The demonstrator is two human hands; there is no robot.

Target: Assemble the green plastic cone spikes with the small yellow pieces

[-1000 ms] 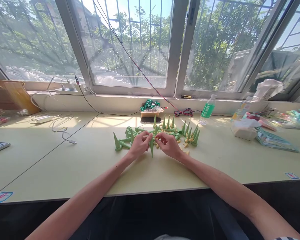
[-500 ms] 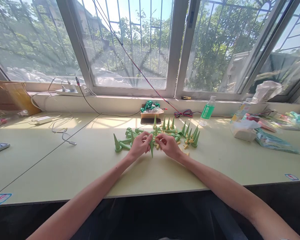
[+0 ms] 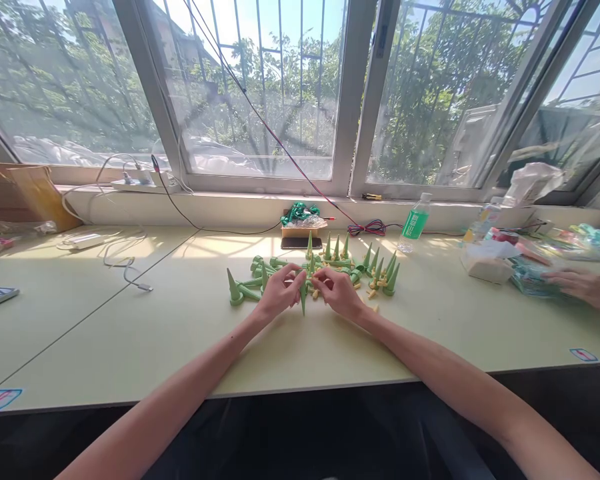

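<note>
My left hand [image 3: 282, 291] is closed on a green cone [image 3: 303, 301], its point turned down toward the table. Facing it, my right hand [image 3: 338, 291] pinches what looks like a small yellow piece against the cone's upper end; the fingers mostly hide it. Around and behind both hands lie more green cone-shaped parts, among them an upright cone [image 3: 234, 288] to the left and a row of standing cones [image 3: 391, 279] to the right. Small yellow pieces [image 3: 373, 293] are scattered by the right-hand cones.
Behind the parts are a dark phone [image 3: 301, 244] and a small box [image 3: 305, 232] with green stuff in it. A bottle [image 3: 415, 224] stands near coiled cables [image 3: 374, 227]. On the right, another person's hand [image 3: 587, 287] reaches onto plastic packets [image 3: 533, 277] beside a tissue pack [image 3: 489, 267].
Another person's hand has come in from the right onto the plastic packets. My own hands keep nearly the same place, with the cone shifted very slightly.
</note>
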